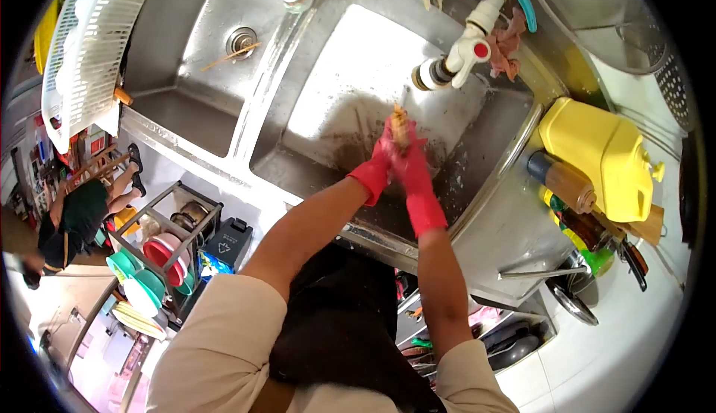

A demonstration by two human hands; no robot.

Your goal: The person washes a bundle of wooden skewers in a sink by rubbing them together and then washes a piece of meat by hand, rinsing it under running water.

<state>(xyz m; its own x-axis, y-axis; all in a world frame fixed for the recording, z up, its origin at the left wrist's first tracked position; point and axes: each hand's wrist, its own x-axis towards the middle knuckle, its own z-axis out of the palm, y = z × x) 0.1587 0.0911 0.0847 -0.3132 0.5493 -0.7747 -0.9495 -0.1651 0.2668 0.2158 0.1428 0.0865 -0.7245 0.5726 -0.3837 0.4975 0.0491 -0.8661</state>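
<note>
Both my hands wear pink rubber gloves and come together over the right sink basin [350, 10]. Between them is a knobbly, brown, elongated root-like piece [400, 126], its far end pointing away from me. My right hand [410, 163] is wrapped round its near part, slightly blurred. Pressed close on the left side, my left hand [378, 165] also closes on it; its fingertips are partly hidden. Just beyond the piece hangs the white tap [470, 49] with a red button. Dark, dirty water or residue [335, 141] marks the basin floor below.
To the left is a second basin [216, 10] with a stick by its drain. A white plastic rack [97, 47] stands beyond it. On the right are a yellow jug [589, 152] and several knives [634, 264]. Another person [78, 215] is at far left.
</note>
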